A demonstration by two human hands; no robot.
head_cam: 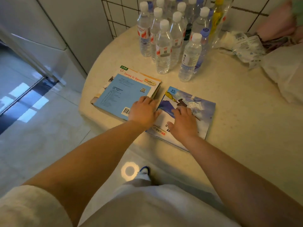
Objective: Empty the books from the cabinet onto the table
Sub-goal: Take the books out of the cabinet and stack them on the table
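Observation:
Two stacks of thin picture books lie side by side on the round cream table (237, 122). The left stack (118, 94) has a light-blue back cover on top, with a barcode at its near corner. The right stack (201, 110) shows a blue-and-white illustrated cover. My left hand (143, 111) rests flat, fingers spread, on the near right corner of the left stack, at the gap between the stacks. My right hand (184, 123) lies flat on the cover of the right stack. Neither hand grips a book. No cabinet is in sight.
Several clear plastic water bottles (165, 45) stand clustered at the table's far side, with a yellow bottle (216, 22) among them. Crumpled plastic packaging (246, 46) and white cloth (285, 71) lie at the right. Tiled floor and a glass door (24, 95) are on the left.

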